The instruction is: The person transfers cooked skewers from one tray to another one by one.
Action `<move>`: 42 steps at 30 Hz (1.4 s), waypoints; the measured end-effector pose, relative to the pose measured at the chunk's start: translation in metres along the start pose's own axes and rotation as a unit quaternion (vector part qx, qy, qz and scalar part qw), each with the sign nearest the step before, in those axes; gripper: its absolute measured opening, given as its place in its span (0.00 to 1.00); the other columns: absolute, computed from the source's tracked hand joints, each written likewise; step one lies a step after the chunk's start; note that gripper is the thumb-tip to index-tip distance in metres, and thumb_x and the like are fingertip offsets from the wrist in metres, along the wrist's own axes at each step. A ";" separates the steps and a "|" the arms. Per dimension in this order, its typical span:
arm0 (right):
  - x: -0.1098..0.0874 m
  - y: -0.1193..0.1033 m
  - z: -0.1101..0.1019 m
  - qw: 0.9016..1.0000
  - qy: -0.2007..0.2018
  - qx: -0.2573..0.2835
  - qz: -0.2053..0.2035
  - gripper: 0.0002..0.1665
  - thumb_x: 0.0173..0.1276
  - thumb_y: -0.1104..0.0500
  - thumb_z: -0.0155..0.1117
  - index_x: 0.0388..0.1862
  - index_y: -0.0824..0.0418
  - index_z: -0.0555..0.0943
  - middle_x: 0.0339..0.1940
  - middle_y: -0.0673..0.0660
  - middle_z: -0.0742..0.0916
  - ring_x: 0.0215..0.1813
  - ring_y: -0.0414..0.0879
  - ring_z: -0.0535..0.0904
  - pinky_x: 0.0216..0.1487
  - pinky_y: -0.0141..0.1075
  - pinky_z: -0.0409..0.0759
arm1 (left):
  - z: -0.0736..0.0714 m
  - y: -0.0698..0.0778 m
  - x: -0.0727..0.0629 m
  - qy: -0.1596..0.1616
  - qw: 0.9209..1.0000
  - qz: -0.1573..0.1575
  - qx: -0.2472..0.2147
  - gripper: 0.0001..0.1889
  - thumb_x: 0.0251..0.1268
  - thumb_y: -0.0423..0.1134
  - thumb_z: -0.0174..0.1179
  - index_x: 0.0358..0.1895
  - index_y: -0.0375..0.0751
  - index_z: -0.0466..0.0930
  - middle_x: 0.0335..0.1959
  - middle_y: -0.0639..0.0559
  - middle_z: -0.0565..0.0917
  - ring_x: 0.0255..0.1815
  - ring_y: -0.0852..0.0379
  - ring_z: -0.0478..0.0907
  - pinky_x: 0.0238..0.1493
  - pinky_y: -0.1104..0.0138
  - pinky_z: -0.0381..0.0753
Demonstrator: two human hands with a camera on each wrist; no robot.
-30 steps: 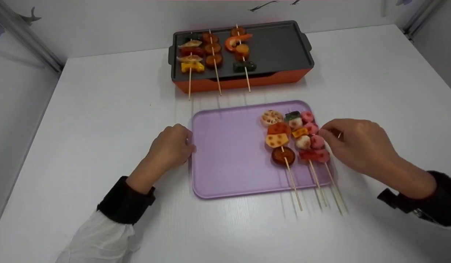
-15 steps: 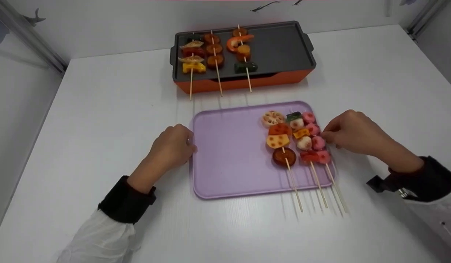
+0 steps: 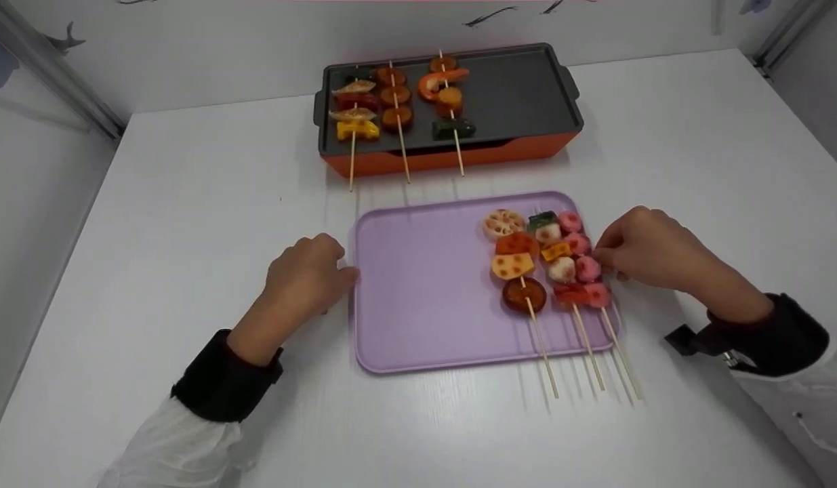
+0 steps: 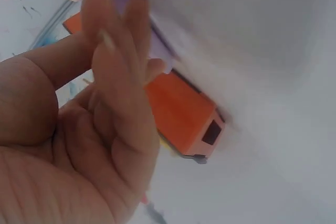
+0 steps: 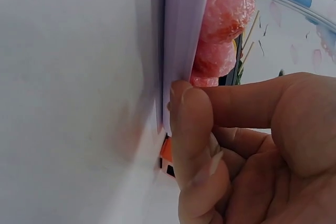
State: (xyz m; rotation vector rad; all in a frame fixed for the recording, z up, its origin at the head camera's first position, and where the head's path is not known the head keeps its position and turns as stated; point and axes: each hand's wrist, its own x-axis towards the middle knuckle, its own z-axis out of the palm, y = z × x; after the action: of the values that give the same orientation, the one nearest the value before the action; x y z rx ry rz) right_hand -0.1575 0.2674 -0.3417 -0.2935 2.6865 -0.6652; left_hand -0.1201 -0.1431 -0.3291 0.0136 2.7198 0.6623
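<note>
A light purple tray (image 3: 425, 291) lies on the white table with three food skewers along its right side. One carries a lotus root slice (image 3: 504, 224) and a round brown piece (image 3: 524, 295); the middle one has mixed pieces (image 3: 562, 270); the outermost bears pink balls (image 3: 587, 269). At the tray's left edge is my left hand (image 3: 303, 274), its thumb by the rim and fingers loosely bent. In the left wrist view, the fingers (image 4: 123, 90) hold nothing. My right hand (image 3: 652, 251) pinches the right rim beside the pink balls, thumb and finger meeting at the edge (image 5: 181, 40).
Behind the tray stands an orange tabletop grill (image 3: 526, 147) with a dark plate (image 3: 520, 88). Three skewers rest on its left and middle, their sticks (image 3: 404, 159) jutting over the front edge. Tray skewer sticks (image 3: 543, 359) overhang the tray's near edge. A white wall (image 3: 255, 47) rises behind.
My left hand's fingers have loosened and drawn slightly left off the tray rim. The right hand's wrist has swung toward the far side while its fingertips stay at the right rim. The tray stays put.
</note>
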 end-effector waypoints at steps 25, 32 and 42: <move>-0.003 -0.002 0.004 0.999 0.024 -0.030 -0.035 0.09 0.73 0.64 0.67 0.34 0.67 0.90 0.21 0.52 0.85 0.24 0.46 0.77 0.25 0.40 0.71 | -0.003 0.110 0.063 -0.089 0.836 -0.001 -0.542 0.30 0.87 0.43 0.47 0.82 0.34 0.53 0.80 0.40 0.62 0.77 0.46 0.68 0.74 0.59 0.69; -0.005 -0.004 0.005 0.998 0.029 -0.047 -0.038 0.09 0.72 0.65 0.68 0.33 0.67 0.90 0.22 0.52 0.85 0.25 0.47 0.76 0.25 0.40 0.71 | 0.003 0.121 0.089 -0.096 0.689 -0.047 -0.717 0.32 0.87 0.39 0.47 0.83 0.33 0.48 0.81 0.31 0.57 0.80 0.37 0.60 0.77 0.54 0.64; -0.002 -0.002 0.004 0.997 0.032 -0.054 -0.042 0.09 0.71 0.65 0.67 0.32 0.66 0.90 0.23 0.52 0.85 0.27 0.48 0.75 0.25 0.40 0.69 | 0.009 0.131 0.108 -0.061 0.655 -0.059 -0.751 0.25 0.85 0.38 0.51 0.77 0.34 0.63 0.52 0.34 0.80 0.50 0.43 0.82 0.48 0.64 0.83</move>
State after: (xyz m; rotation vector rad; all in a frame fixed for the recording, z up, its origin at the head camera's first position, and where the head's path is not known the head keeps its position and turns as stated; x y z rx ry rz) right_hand -0.1537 0.2646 -0.3435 -0.4228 2.7891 -0.5617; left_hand -0.2286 -0.0128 -0.3129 -0.4718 1.2434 2.4245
